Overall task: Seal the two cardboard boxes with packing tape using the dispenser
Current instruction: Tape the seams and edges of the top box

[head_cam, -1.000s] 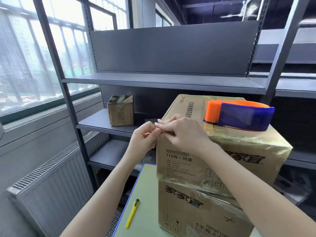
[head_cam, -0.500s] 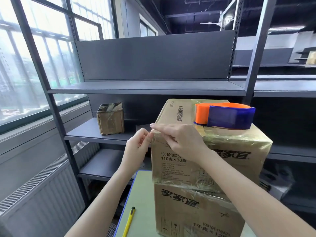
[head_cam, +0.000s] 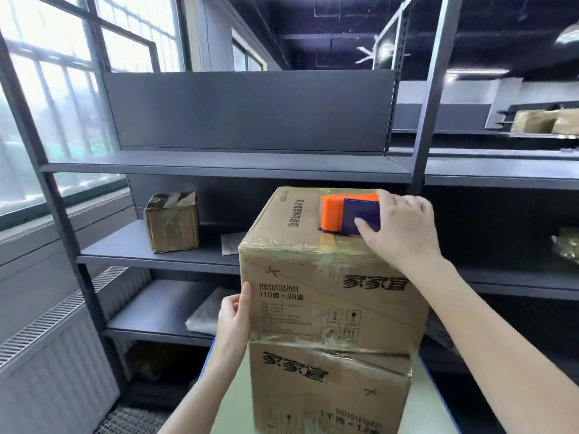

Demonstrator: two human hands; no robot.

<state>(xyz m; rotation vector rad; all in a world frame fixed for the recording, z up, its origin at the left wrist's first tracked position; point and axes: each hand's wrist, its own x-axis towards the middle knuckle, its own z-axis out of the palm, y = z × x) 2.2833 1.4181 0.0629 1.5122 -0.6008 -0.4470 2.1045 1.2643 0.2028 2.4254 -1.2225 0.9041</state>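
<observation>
Two printed cardboard boxes stand stacked in front of me, the upper box [head_cam: 329, 286] on the lower box [head_cam: 329, 393], both wrapped in clear tape. An orange and blue tape dispenser [head_cam: 347, 216] sits on top of the upper box toward its far right. My right hand [head_cam: 399, 228] grips the dispenser's blue side, thumb in front and fingers over the top. My left hand [head_cam: 235, 310] holds the upper box's left front edge, thumb lying flat on the front face.
Grey metal shelving [head_cam: 238, 166] rises right behind the boxes. A small taped carton [head_cam: 171, 221] sits on the middle shelf to the left. A radiator [head_cam: 56, 355] and windows line the left wall. The boxes stand on a pale green table [head_cam: 232, 402].
Both hands left the upper box's top left corner. My right hand moved right onto the dispenser; my left hand dropped down to the box's left edge. The view tilted upward.
</observation>
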